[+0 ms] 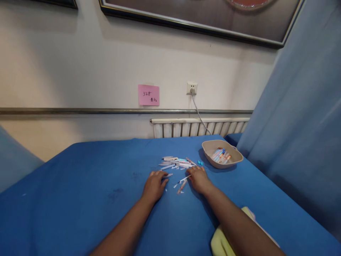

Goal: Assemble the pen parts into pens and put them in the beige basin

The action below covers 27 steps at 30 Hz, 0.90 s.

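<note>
My left hand rests low over the blue-covered surface, its fingers curled around one end of a short pale pen. Opposite it, my right hand has its fingers bent on the end of a slim white pen that points down to the left. A brownish pen lies just below that, with small white pieces around it. Beyond both hands spreads a loose pile of pens, mostly white and pale. Small bright blue pieces sit beside the pile, past my right fingertips.
A beige basket with several pens stands to the right. Yellow cloth lies under my right forearm. Behind the blue-covered bed are a radiator, a rail and a plugged-in cord. A blue curtain hangs at right.
</note>
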Tool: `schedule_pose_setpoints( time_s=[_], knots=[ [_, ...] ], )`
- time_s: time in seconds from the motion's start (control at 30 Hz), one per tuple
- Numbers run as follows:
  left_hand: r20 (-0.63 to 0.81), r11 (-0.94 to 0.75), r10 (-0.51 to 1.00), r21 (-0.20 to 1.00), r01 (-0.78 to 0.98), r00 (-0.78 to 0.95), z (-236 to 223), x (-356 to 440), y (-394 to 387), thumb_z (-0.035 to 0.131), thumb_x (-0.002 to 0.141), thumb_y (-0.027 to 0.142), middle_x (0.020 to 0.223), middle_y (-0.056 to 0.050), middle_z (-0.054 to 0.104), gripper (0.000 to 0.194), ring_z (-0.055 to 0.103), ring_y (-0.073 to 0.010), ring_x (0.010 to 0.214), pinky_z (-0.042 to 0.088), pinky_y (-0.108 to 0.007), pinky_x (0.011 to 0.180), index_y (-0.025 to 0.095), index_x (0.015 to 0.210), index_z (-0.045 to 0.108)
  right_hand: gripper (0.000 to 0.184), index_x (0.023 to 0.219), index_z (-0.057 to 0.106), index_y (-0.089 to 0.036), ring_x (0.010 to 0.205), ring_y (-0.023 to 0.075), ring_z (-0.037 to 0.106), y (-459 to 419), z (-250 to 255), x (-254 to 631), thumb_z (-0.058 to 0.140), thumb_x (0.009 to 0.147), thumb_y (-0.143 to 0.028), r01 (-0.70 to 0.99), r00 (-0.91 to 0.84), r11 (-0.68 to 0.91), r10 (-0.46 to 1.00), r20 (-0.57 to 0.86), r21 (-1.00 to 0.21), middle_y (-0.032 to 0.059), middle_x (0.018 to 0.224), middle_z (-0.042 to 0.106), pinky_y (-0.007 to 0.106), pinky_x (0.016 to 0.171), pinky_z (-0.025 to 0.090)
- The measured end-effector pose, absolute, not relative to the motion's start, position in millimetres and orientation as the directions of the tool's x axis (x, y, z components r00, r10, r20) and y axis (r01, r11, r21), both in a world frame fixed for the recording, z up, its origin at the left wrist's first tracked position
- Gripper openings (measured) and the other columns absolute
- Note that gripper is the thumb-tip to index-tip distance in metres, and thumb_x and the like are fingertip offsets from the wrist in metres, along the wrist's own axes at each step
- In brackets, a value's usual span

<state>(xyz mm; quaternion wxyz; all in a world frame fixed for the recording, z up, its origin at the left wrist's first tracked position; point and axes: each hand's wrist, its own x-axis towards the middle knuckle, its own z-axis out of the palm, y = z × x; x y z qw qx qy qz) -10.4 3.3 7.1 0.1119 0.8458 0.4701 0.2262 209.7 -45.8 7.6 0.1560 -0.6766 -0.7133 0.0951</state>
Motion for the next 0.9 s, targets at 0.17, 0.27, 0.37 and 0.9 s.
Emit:
schedule_pose_setpoints(
  time_s=[0.17,0.27,0.37,0.9],
  knots=[
    [0.275,-0.481,0.872,0.323,0.815,0.405,10,2,-2,0.052,0.082,0.026,0.097,-0.007,0.065,0.021,0.055,-0.024,0.092,0.039,-0.034,0.083,0.022,0.097,0.066,0.03,0.107,0.061,-0.021,0.106,0.0247,0.052,-48,9,213,0.044,0.084,-0.011,0.951,-0.125,0.14,0.989,0.073,-0.277,0.009,0.108,0.064,0.044,0.096,0.027],
    [0.276,-0.439,0.89,0.3,0.847,0.364,13,10,-4,0.051,0.084,0.029,0.094,-0.007,0.064,0.02,0.055,-0.0235,0.089,0.039,-0.034,0.081,0.021,0.094,0.067,0.029,0.104,0.061,-0.016,0.104,0.0263,0.054,-51,12,213,0.044,0.082,-0.008,0.952,-0.154,0.169,0.985,0.081,-0.254,0.0121,0.103,0.065,0.044,0.094,0.029],
    [0.286,-0.407,0.9,0.287,0.867,0.328,15,18,-6,0.052,0.085,0.031,0.09,-0.008,0.064,0.019,0.055,-0.0243,0.088,0.039,-0.035,0.08,0.02,0.088,0.067,0.029,0.102,0.061,-0.013,0.102,0.0271,0.055,-54,15,212,0.044,0.08,-0.006,0.952,-0.158,0.176,0.983,0.09,-0.251,0.0145,0.101,0.065,0.044,0.094,0.029],
    [0.175,-0.262,0.931,0.932,0.25,0.32,5,16,-7,0.054,0.081,0.043,0.094,-0.006,0.066,0.032,0.063,-0.0209,0.086,0.049,-0.028,0.067,0.017,0.1,0.06,0.019,0.089,0.059,-0.019,0.085,0.0179,0.058,-51,3,211,0.041,0.086,-0.023,0.619,0.011,0.251,0.945,0.328,-0.744,0.0055,0.09,0.064,0.026,0.076,0.043]
  ],
)
